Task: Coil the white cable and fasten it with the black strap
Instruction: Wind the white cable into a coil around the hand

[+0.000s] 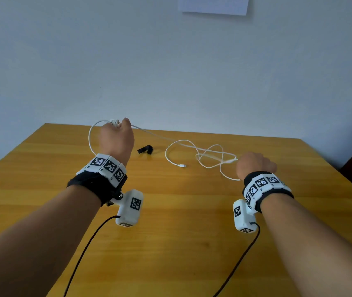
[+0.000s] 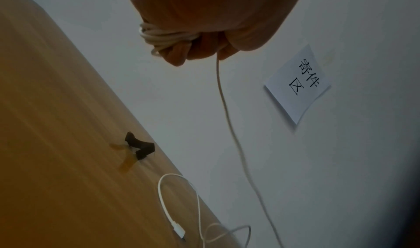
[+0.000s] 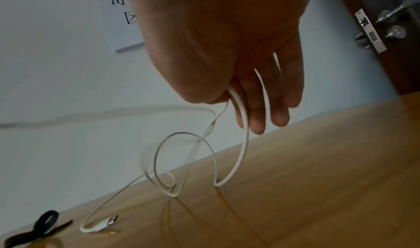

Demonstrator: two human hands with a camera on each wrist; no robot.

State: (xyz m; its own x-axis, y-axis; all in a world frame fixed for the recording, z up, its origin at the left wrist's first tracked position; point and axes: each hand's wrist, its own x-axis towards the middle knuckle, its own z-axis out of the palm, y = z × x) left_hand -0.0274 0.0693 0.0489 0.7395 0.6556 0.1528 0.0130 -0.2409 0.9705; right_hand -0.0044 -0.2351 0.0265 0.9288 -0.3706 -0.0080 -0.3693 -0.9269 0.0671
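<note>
The left hand (image 1: 116, 137) is raised over the tabletop (image 1: 170, 232) at about 10 o'clock, fingers curled tight round several gathered turns of the white cable (image 1: 183, 144). From there the cable runs to the right hand (image 1: 254, 165) at 2 o'clock — pinched between thumb and fingers, other fingers loose. Slack loops lie between them. The black strap (image 1: 145, 150) lies free near 12 o'clock.
</note>
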